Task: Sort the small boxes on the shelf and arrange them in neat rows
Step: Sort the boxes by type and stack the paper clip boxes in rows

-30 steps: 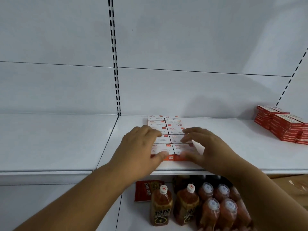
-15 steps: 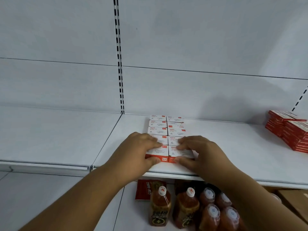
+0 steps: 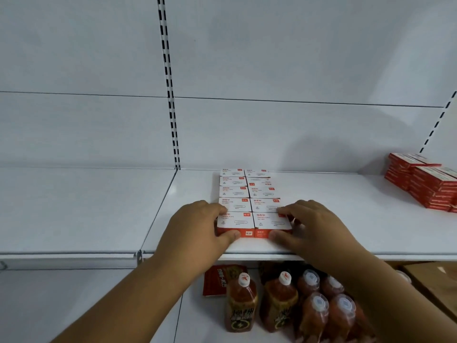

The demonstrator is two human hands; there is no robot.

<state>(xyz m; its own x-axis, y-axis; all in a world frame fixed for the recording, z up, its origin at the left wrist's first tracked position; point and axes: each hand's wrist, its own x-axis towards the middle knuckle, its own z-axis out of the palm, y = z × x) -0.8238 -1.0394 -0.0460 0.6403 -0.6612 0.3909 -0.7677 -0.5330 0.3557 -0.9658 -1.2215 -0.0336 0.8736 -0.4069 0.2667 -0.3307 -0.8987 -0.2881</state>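
Observation:
Small white-and-red paper clip boxes (image 3: 249,194) lie in two columns on the white shelf (image 3: 346,219), running from the back wall to near the front edge. My left hand (image 3: 195,229) cups the left side of the front left box (image 3: 235,222), thumb on its front face. My right hand (image 3: 311,226) presses the right side of the front right box (image 3: 270,222), thumb against its front. Both hands squeeze the front pair together.
A stack of red boxes (image 3: 425,184) sits at the right end of the shelf. Below the shelf stand several bottles of red drink (image 3: 282,303) and a red packet (image 3: 217,280). A cardboard box (image 3: 435,278) is at the lower right.
Both hands slid outward from the tops of the boxes to the sides of the front pair. The view shifted slightly left.

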